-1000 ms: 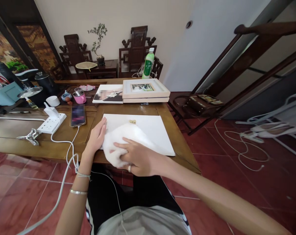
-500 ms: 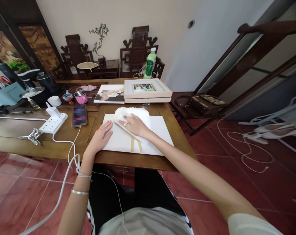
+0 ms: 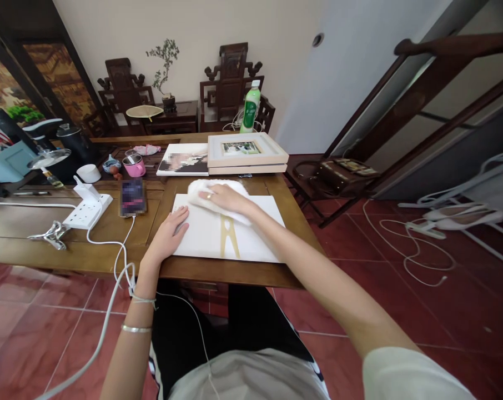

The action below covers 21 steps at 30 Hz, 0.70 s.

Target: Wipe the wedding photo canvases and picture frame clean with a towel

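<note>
A white board [image 3: 193,239] with a tan, A-like shape [image 3: 230,239] lies flat near the front edge of the table. My right hand [image 3: 224,197] presses a folded white cloth [image 3: 197,189] onto the board's far part, fingers bent into the fabric. The cloth covers the top of the tan shape. On the board's left edge rests my left hand [image 3: 170,233], fingers stretched out and holding nothing.
Behind the board, picture frames [image 3: 272,144] are stacked beside a flat photo print [image 3: 176,166], with a green bottle [image 3: 250,108] farther back. To the left are a phone [image 3: 132,197], a power strip [image 3: 97,208], cables and a pink cup [image 3: 134,166].
My right hand and the cloth have slid slightly away from me across the board, uncovering more of the tan shape. My left hand stays on the board's left edge.
</note>
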Each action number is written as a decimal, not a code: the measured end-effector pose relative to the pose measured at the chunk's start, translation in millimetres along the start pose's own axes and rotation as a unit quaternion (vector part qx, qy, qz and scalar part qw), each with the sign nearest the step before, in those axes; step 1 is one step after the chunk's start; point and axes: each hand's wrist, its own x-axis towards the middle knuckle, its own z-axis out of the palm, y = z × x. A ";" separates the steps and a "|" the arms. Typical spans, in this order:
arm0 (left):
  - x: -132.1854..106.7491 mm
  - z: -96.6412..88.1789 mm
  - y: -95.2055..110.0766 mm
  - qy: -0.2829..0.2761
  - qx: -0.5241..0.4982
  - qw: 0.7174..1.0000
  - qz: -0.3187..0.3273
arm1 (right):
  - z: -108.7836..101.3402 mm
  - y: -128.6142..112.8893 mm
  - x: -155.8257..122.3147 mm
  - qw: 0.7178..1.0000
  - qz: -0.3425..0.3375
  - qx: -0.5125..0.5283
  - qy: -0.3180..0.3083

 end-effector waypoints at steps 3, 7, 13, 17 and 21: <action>-0.6 0.4 0.1 0.000 -0.008 1.000 0.000 | -18.4 35.4 -26.5 0.997 0.047 0.016 0.057; -2.3 2.7 -0.3 0.057 0.009 0.998 -0.030 | -25.8 66.6 -78.8 0.986 0.105 -0.042 0.126; -1.1 8.5 -7.8 0.142 0.067 0.979 -0.129 | -13.1 67.0 -161.4 0.985 0.021 -0.096 0.140; 6.7 4.8 -15.1 0.121 0.004 0.977 -0.176 | -7.9 65.2 -176.8 0.990 0.019 -0.054 0.127; 13.5 0.4 -15.1 0.089 -0.086 0.963 -0.238 | -7.8 66.3 -169.0 0.992 0.013 -0.017 0.123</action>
